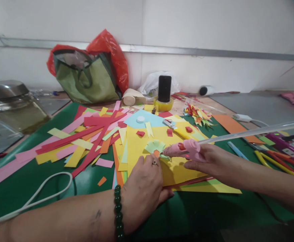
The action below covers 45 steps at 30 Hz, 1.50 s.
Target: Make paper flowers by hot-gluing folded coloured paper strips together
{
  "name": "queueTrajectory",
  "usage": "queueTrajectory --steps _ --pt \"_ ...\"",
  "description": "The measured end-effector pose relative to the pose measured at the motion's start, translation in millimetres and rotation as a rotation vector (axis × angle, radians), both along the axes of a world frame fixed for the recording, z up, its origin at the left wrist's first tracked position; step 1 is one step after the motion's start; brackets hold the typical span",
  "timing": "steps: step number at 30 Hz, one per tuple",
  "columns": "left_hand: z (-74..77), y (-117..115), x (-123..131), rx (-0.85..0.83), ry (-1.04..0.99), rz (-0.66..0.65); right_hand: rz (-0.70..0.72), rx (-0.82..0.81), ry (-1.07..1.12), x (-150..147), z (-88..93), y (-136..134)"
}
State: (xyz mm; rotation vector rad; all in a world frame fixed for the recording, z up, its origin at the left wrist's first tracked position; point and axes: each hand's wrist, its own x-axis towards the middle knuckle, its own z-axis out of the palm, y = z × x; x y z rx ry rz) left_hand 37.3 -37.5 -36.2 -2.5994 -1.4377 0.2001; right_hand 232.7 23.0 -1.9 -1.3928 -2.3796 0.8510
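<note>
My right hand [207,161] grips a pink glue gun [184,149] with a long clear glue stick [252,131] running out its back. The nozzle points left at a small orange paper piece [156,153]. My left hand [144,188] pinches that orange piece against a pale green fan-shaped paper [154,145]. Both lie on a yellow sheet [142,144] over the green mat [36,174]. A ring sits on one left finger and a dark bead bracelet [118,211] on that wrist.
Cut paper strips [86,134] in red, pink and yellow cover the mat's left. A phone [164,88] stands in a tape roll, a green bag [86,79] at the back, a paper flower [198,114], pens [275,161] at right, a white cord [43,191] at left.
</note>
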Motion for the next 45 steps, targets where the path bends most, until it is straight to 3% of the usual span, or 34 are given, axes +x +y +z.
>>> queueTrajectory --steps 10,19,21,27,30,36,39,45 --pt "1.0 -1 0 -0.016 -0.013 -0.001 0.061 -0.031 -0.008 -2 4.1 1" --pt "0.9 -1 -1 0.004 0.038 -0.008 -0.012 -0.014 0.000 7 -0.9 2" --pt "1.8 -1 0 0.000 0.054 -0.004 -0.061 -0.039 0.095 11 -1.2 3" --pt "0.9 -2 0 0.011 0.070 -0.013 -0.384 -0.139 0.388 13 2.3 6" --pt "-2.5 -2 -1 0.066 0.042 -0.007 -0.467 -0.051 0.517 18 6.9 13" --pt "-5.2 -1 -1 0.082 0.035 0.009 -0.740 0.351 0.245 60 12.5 47" --pt "-4.7 -1 -1 0.081 0.047 0.020 -0.756 0.331 0.058 83 3.5 62" --pt "-3.1 -1 -1 0.060 0.064 0.034 -0.625 0.139 -0.186 111 -26.4 76"
